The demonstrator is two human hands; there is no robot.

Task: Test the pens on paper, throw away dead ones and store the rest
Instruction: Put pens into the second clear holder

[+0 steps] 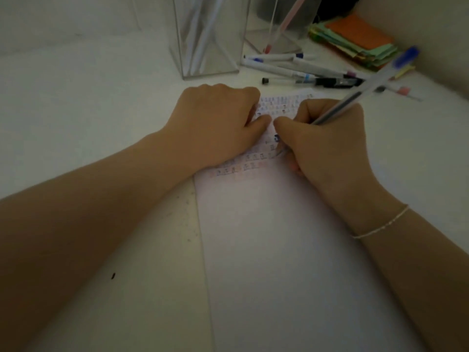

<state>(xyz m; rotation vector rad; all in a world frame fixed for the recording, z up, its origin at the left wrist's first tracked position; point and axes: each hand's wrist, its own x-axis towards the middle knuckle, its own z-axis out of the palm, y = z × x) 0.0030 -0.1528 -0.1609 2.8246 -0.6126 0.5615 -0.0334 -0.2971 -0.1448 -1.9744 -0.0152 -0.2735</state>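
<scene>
A white sheet of paper (266, 245) lies on the table, with small printed squares and a blue scribble near its far end. My right hand (327, 143) grips a clear pen with a blue cap end (368, 90), its tip down on the paper by the scribble. My left hand (218, 123) rests curled on the paper's far left part, pressing it flat. Several loose pens (299, 72) lie beyond the paper. A clear square holder (203, 34) at the back holds white pens; a second clear holder (276, 24) has a pink pen in it.
A stack of coloured papers (360, 41), orange on top, sits at the back right against a wall. A small dark speck (113, 275) lies on the white table at the near left.
</scene>
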